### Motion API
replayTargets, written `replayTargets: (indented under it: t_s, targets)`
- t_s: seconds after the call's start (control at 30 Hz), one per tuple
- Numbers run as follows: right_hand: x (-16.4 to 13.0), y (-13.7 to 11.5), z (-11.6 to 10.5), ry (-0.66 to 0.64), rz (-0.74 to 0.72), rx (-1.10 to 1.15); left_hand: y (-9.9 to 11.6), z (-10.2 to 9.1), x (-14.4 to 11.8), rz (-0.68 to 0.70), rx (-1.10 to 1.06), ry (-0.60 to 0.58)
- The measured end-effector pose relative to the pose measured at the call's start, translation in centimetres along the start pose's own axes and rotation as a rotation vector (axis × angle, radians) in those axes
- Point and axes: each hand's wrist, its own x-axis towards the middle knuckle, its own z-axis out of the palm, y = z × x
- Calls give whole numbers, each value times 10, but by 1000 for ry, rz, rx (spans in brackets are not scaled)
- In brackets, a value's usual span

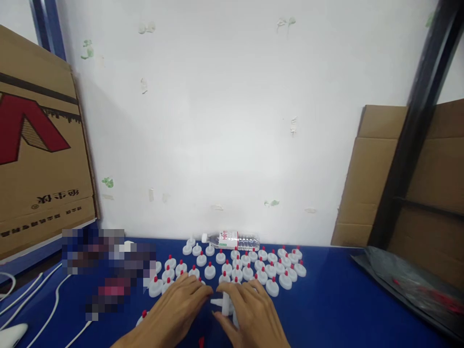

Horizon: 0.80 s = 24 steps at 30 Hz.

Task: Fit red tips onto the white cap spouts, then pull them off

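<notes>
White nozzle piece (225, 303) sits low centre, pinched by our right hand (253, 316), seemingly to steady it; our left hand (177, 309) curls loosely beside it; capped pieces (250, 268) stand ranked behind.

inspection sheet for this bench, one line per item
surface: blue table, mostly bare on the right
job's things: white caps with red tips standing in rows; small white piece between both hands
clutter: water bottle lying on its side by the wall; dark plastic bag at right
grippers: left hand and right hand both touching the white piece
cables: white cables at left edge
surroundings: white wall, cardboard boxes, dark post
</notes>
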Motion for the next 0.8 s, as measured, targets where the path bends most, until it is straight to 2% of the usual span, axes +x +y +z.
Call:
replayTargets:
  t_s: [0.1, 0.17, 0.43, 0.57, 0.7, 0.8]
  targets:
    - [-1, 3, 0, 3, 7, -17, 5, -8, 1, 32, -42, 176]
    - [-1, 5, 0, 31, 2, -23, 8, -10, 1, 67, -68, 231]
    - [4, 5, -4, 102, -81, -33, 11, -12, 2, 110, -95, 205]
    - [-3, 10, -1, 40, -131, 3, 13, -13, 5, 114, -90, 266]
    - [-14, 15, 6, -70, -63, 49, 16, -9, 3, 79, -70, 283]
    - [-15, 17, 6, -70, -85, 89, 22, -10, 1, 55, -102, 298]
